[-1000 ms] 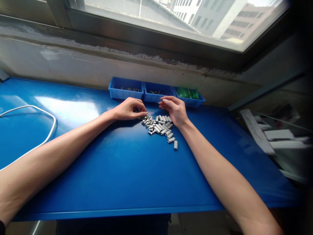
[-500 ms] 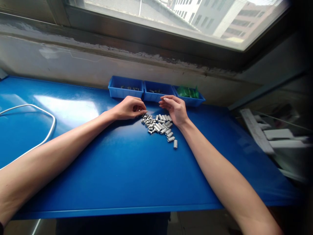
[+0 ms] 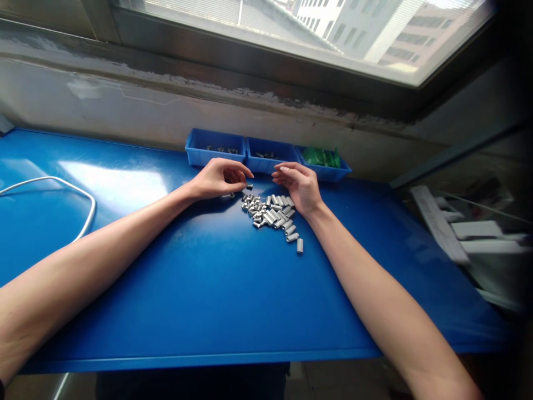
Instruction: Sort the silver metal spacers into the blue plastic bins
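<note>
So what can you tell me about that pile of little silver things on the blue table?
The pile of small metal cylinders looks like short, shiny silver tubes lying on their sides, jumbled together on the blue table. A few trail off toward the person, one lying apart at the near end. The left hand is at its left edge and the right hand rests at its far right side.
</note>
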Motion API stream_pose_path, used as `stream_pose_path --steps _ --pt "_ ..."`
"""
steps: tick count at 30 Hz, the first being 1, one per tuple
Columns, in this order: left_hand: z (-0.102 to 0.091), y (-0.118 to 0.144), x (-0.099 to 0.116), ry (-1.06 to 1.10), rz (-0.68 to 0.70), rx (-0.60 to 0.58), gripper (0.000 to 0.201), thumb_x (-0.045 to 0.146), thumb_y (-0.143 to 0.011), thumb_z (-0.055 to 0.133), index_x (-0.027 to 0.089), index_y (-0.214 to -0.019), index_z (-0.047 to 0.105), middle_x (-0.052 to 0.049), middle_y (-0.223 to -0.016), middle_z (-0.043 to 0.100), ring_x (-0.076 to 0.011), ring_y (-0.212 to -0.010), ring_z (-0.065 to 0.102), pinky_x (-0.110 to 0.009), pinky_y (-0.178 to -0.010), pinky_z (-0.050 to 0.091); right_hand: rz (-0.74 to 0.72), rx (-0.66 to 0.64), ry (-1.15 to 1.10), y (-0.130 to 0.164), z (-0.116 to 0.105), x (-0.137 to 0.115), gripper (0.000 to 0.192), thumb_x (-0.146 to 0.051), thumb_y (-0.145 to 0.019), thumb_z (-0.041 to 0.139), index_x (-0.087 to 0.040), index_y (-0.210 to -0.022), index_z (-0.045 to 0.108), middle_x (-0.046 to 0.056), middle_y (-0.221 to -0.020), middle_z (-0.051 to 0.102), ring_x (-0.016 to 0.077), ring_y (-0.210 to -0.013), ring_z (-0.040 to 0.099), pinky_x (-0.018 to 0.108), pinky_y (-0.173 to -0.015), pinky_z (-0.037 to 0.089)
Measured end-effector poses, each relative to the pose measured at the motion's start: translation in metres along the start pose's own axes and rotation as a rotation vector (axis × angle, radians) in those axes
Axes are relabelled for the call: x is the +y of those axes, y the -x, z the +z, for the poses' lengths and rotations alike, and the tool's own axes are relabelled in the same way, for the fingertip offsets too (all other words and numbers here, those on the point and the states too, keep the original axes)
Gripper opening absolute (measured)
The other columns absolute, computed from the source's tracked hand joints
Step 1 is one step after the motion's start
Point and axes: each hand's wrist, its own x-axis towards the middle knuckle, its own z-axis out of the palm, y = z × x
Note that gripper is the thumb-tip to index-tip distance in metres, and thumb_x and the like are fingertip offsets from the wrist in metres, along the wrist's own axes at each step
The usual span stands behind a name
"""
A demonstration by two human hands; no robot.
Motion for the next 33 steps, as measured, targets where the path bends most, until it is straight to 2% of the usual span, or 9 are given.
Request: stream_pose_path --steps 6,11,14,19,22,27,30,33 --pt "-0.001 0.000 0.001 0.000 -0.025 -0.015 0.035 0.032 -0.081 0.080 0.010 -0.108 0.081 -0.010 -0.089 0.081 -0.0180 -0.078 0.077 -0.025 -0.072 0.060 0.001 0.008 0.015 0.000 0.000 0.000 0.018 -0.038 -0.072 0.082 -0.025 -0.085 0.081 0.002 -0.081 0.079 0.0191 -0.079 0.075 0.034 -0.083 0.062" --pt "0.001 -0.002 -0.003 0.026 -0.024 0.083 0.028 0.035 -0.081 0.081 0.012 -0.097 0.083 -0.010 -0.092 0.082 -0.0189 -0.081 0.078 -0.026 -0.075 0.062 0.000 0.001 0.030 0.000 0.000 0.001 0.021 -0.041 -0.073 0.083 -0.025 -0.086 0.080 0.002 -0.082 0.079 0.0194 -0.080 0.075 0.034 -0.085 0.062" --pt "0.003 -0.003 -0.004 0.037 -0.011 0.206 0.025 0.034 -0.080 0.083 0.012 -0.092 0.083 -0.009 -0.090 0.082 -0.0196 -0.080 0.078 -0.027 -0.075 0.063 0.001 -0.003 0.029 0.000 -0.001 0.001 0.022 -0.042 -0.073 0.084 -0.025 -0.086 0.080 0.002 -0.082 0.079 0.0195 -0.080 0.075 0.035 -0.085 0.062" --pt "0.003 -0.002 -0.004 -0.019 0.107 0.520 0.023 0.034 -0.085 0.083 0.013 -0.092 0.080 -0.008 -0.090 0.082 -0.0199 -0.082 0.080 -0.030 -0.082 0.066 -0.002 -0.011 0.001 0.000 0.000 0.001 0.017 -0.037 -0.073 0.084 -0.025 -0.084 0.082 0.002 -0.081 0.079 0.0186 -0.079 0.074 0.033 -0.081 0.062" --pt "0.001 -0.002 -0.006 -0.086 0.098 0.633 0.023 0.036 -0.089 0.081 0.014 -0.094 0.079 -0.008 -0.093 0.082 -0.0203 -0.088 0.080 -0.030 -0.086 0.066 0.000 -0.012 0.009 0.000 0.000 0.001 0.018 -0.039 -0.073 0.084 -0.025 -0.085 0.082 0.002 -0.082 0.080 0.0188 -0.079 0.075 0.033 -0.082 0.062" --pt "-0.002 -0.003 -0.013 -0.117 0.035 0.699 0.032 0.041 -0.092 0.079 0.013 -0.109 0.077 -0.010 -0.109 0.081 -0.0221 -0.101 0.081 -0.029 -0.092 0.066 -0.005 -0.007 0.015 -0.001 -0.001 0.001 0.020 -0.041 -0.073 0.086 -0.025 -0.084 0.081 0.002 -0.082 0.080 0.0194 -0.079 0.075 0.034 -0.083 0.063" --pt "0.000 -0.004 -0.015 -0.072 0.101 0.699 0.035 0.037 -0.091 0.080 0.011 -0.115 0.077 -0.012 -0.113 0.081 -0.0234 -0.106 0.080 -0.031 -0.097 0.065 -0.005 -0.012 0.001 -0.001 -0.001 0.001 0.020 -0.040 -0.073 0.087 -0.024 -0.084 0.082 0.002 -0.081 0.080 0.0186 -0.079 0.075 0.032 -0.081 0.062" --pt "0.003 -0.003 -0.012 -0.117 0.171 0.642 0.028 0.035 -0.092 0.078 0.012 -0.107 0.079 -0.011 -0.106 0.081 -0.0207 -0.097 0.081 -0.030 -0.092 0.066 0.002 -0.011 -0.003 -0.001 -0.001 0.001 0.022 -0.040 -0.072 0.086 -0.023 -0.085 0.081 0.002 -0.081 0.080 0.0181 -0.079 0.075 0.031 -0.081 0.061"
